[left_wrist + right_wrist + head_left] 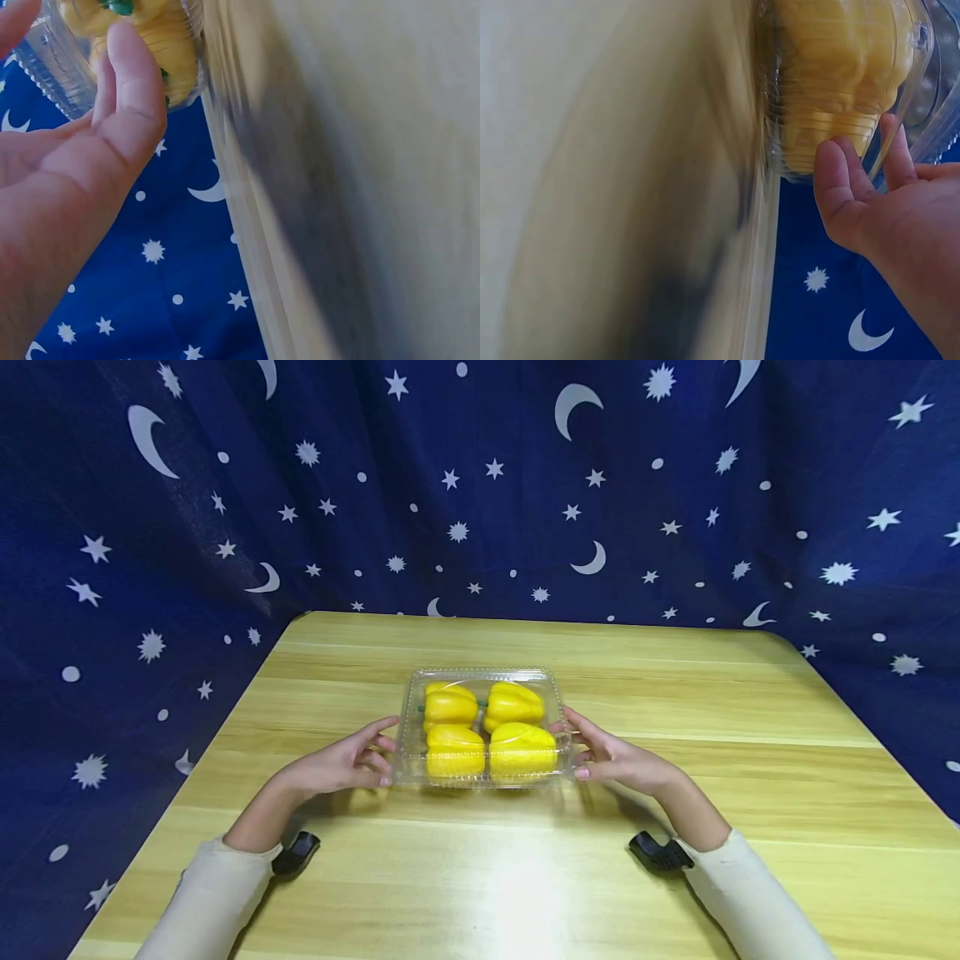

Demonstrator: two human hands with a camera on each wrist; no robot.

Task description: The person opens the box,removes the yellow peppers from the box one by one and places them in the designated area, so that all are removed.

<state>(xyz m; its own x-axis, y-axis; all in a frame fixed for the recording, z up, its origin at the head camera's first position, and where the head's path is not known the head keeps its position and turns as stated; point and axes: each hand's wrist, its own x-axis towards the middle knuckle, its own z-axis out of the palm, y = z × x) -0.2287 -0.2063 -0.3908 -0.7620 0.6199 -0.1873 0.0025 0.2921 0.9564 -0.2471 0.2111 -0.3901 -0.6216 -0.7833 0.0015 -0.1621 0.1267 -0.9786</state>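
A clear plastic clamshell box [480, 675] stands mid-table with several yellow bell peppers [522, 750] inside; green stems show on some. At its left side is my left hand [341, 762], fingers spread and loosely bent, fingertips at or very near the wall. My right hand [618, 758] is at the opposite side, fingers loosely bent, with one fingertip seen through the clear rim. In the right wrist view the thumb [831, 176] lies close to the box wall [795, 150]. Neither hand visibly curls round the box; exact contact is hard to tell.
The light wooden table [750, 710] extends around the box, with its far edge against a dark blue curtain [480, 485] of moons and stars. Black wrist devices [297, 853] sit at both cuffs. A bright glare lies on the near tabletop.
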